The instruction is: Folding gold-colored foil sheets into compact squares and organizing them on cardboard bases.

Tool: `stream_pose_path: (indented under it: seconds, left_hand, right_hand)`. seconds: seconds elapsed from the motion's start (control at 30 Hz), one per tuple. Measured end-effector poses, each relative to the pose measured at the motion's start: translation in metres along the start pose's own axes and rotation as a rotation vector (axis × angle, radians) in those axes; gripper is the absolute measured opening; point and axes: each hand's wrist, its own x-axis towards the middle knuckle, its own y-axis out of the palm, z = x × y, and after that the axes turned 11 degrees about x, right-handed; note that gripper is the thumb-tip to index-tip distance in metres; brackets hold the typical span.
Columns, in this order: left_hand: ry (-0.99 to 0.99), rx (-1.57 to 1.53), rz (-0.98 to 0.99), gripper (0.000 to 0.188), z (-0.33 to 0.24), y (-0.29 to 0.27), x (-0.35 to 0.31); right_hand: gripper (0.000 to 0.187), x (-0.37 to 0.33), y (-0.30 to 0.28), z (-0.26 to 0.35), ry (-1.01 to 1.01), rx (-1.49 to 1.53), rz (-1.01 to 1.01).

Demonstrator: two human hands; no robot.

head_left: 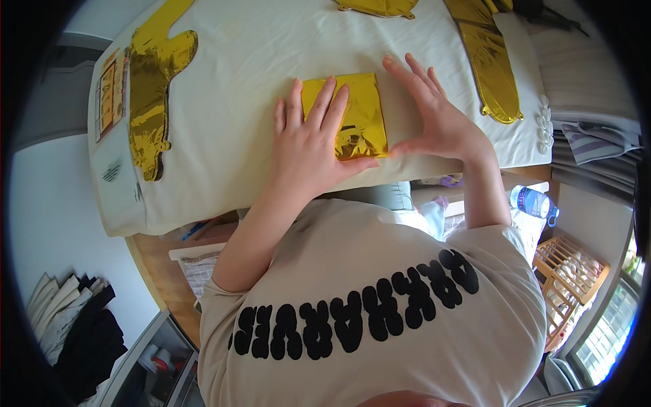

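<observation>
A gold foil balloon (364, 115), folded flat into a rough rectangle, lies on the white-covered table in front of me. My left hand (310, 132) rests flat over its left part, fingers spread and thumb along the near edge. Just beyond its right edge is my right hand (434, 119), open with fingers stretched and parted, the thumb tip by the near right corner. Other flat gold foil balloons lie around: a curved one (150, 95) at the left, a long one (489, 68) at the right, and one (380, 5) cut off by the far edge of the picture.
A printed picture sheet (110, 95) and clear plastic packaging (115, 173) lie along the table's left edge. A white coiled strip (544, 127) sits at the right edge, with a dark object (546, 13) at the far right. Below stand a water bottle (532, 202) and a wooden rack (568, 278).
</observation>
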Motion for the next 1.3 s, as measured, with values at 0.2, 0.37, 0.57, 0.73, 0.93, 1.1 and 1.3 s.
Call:
stream_pose_path:
  seconds: [0.2,0.37,0.57,0.73,0.93,1.1,1.3]
  left_hand:
    - [0.013,0.027,0.025,0.119,0.0,-0.001,-0.005]
    - [0.005,0.07,0.063,0.12,0.0,0.001,-0.008]
    - [0.007,0.1,0.08,0.116,0.0,0.004,-0.008]
    - [-0.004,0.113,0.064,0.116,0.003,0.013,-0.005]
    - [-0.042,0.113,0.163,0.107,0.001,0.009,-0.005]
    - [-0.052,0.113,0.186,0.099,-0.002,0.002,-0.003]
    - [-0.088,0.107,0.183,0.083,-0.001,0.008,-0.003]
  right_hand:
    - [0.035,-0.004,0.01,0.019,-0.2,0.207,-0.038]
    - [0.021,-0.005,0.04,0.028,-0.335,0.103,-0.116]
    - [0.023,-0.007,0.039,0.036,-0.285,0.006,-0.092]
    - [0.02,0.001,0.032,0.04,-0.205,-0.028,-0.009]
    - [0.018,0.001,0.033,0.046,-0.193,-0.128,0.059]
    - [0.022,-0.016,0.051,0.025,-0.236,0.006,-0.131]
    - [0.035,-0.033,0.056,0.017,-0.292,-0.127,-0.117]
